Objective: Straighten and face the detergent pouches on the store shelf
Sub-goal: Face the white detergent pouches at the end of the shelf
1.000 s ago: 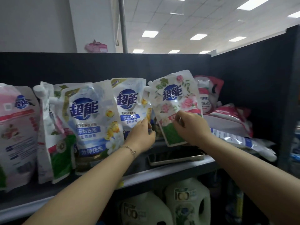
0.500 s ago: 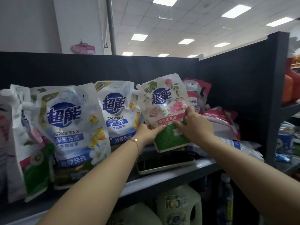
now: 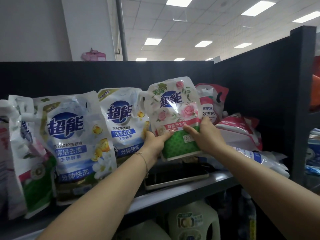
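Observation:
A rose-printed detergent pouch with a green lower half is held upright, a little above the shelf, label facing me. My left hand grips its lower left edge and my right hand grips its lower right side. To its left stand two white-and-blue pouches, one in the middle and a larger one nearer me. A floral pouch leans at the far left. Behind the held pouch stands a red-and-white pouch.
Red-and-white pouches and a clear-wrapped pack lie flat at the shelf's right end. A flat dark tray rests on the shelf under the held pouch. Black back and side panels enclose the shelf. Pale jugs stand below.
My left hand left the middle blue pouch and took the rose pouch's lower left edge. Both hands now hold the pouch, straighter and more upright. The camera moved closer and turned right.

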`<move>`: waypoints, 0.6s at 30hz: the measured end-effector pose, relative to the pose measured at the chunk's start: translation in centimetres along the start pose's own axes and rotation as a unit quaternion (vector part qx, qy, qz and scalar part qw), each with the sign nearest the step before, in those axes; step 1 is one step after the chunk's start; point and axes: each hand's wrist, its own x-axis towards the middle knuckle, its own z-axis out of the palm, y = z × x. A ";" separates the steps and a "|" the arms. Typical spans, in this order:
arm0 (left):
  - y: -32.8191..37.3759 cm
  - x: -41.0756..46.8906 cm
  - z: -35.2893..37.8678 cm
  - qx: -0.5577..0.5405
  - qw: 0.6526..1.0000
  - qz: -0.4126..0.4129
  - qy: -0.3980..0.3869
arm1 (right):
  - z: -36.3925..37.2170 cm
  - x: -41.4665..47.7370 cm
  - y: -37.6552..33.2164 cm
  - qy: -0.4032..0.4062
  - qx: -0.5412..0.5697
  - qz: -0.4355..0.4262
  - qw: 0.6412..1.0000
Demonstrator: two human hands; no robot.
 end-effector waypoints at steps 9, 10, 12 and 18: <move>2.8 -3.4 -1.8 0.086 0.973 0.182 0.110 | 0.8 -0.1 -2.7 0.027 0.167 -0.091 0.981; 3.0 -3.7 -2.3 0.114 0.963 0.214 0.120 | 1.2 -0.4 -3.1 0.014 0.189 -0.096 0.977; 3.2 -4.4 -3.4 0.150 0.945 0.261 0.130 | 2.3 -0.6 -3.8 -0.013 0.223 -0.099 0.970; 0.4 -6.1 -7.1 0.321 0.899 0.234 0.184 | 4.9 -1.4 -5.3 -0.092 0.148 -0.089 0.981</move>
